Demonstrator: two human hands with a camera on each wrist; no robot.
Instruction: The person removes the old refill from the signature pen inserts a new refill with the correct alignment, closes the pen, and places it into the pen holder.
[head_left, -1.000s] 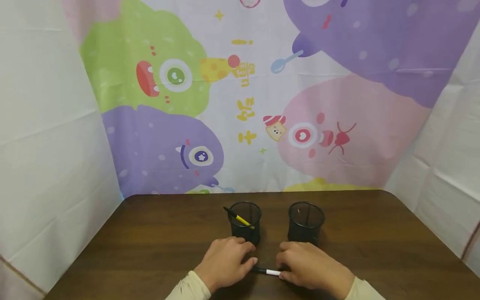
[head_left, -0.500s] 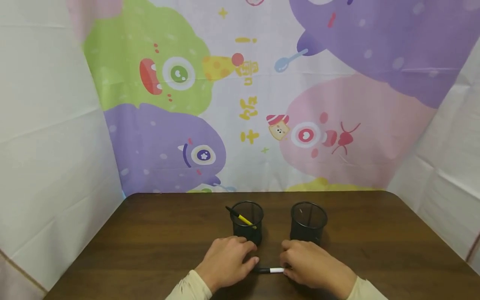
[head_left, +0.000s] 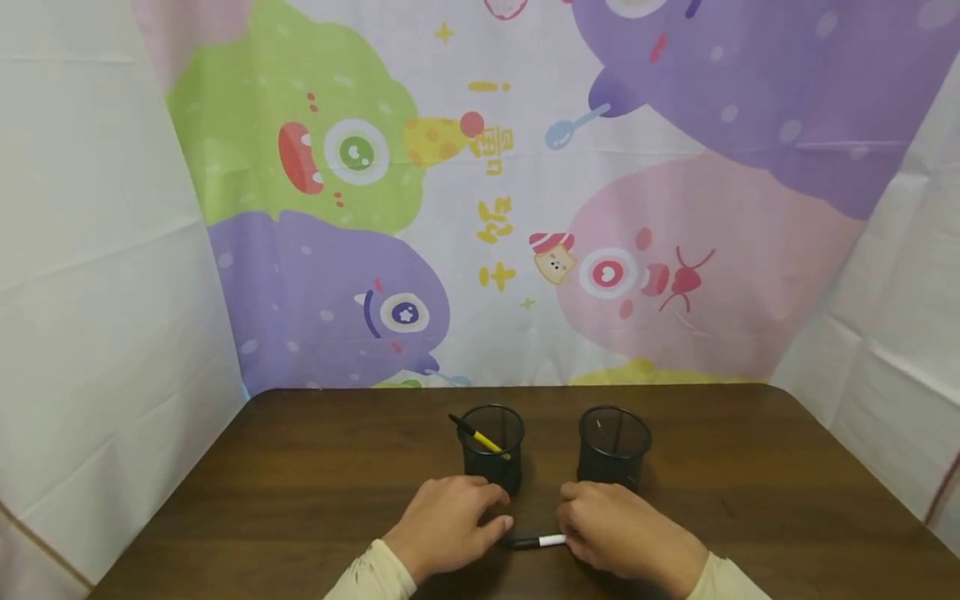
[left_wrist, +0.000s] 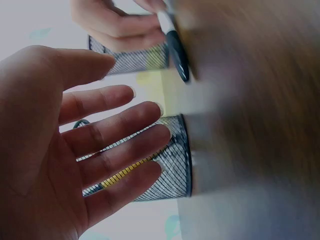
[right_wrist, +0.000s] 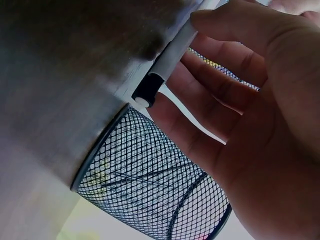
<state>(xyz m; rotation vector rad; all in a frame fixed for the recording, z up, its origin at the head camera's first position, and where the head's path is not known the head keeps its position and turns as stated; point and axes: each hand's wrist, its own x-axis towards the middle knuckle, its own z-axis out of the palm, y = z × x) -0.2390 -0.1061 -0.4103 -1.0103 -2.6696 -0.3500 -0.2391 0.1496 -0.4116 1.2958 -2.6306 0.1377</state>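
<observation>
My right hand [head_left: 630, 533] pinches a white marker [head_left: 553, 540] with a black cap between thumb and fingers. In the right wrist view the marker [right_wrist: 172, 57] lies across the fingers, its black rear end toward the mesh cup. The black cap points left toward my left hand [head_left: 450, 525]. That hand holds nothing; in the left wrist view its fingers [left_wrist: 132, 115] are spread and relaxed, apart from the marker. Behind the left hand stands a black mesh pen cup [head_left: 492, 467] with a yellow pen [head_left: 486, 439] leaning in it. Another mesh cup [head_left: 611, 467] stands behind the right hand.
The dark wooden table [head_left: 337, 467] extends to both sides of the hands. A cartoon-printed cloth [head_left: 502, 333] hangs along its back edge, with white cloth walls [head_left: 97, 292] at the sides.
Over the last second the marker has turned slightly, its white end tilting a little away from me. Both hands stay almost where they were, and the cups have not moved.
</observation>
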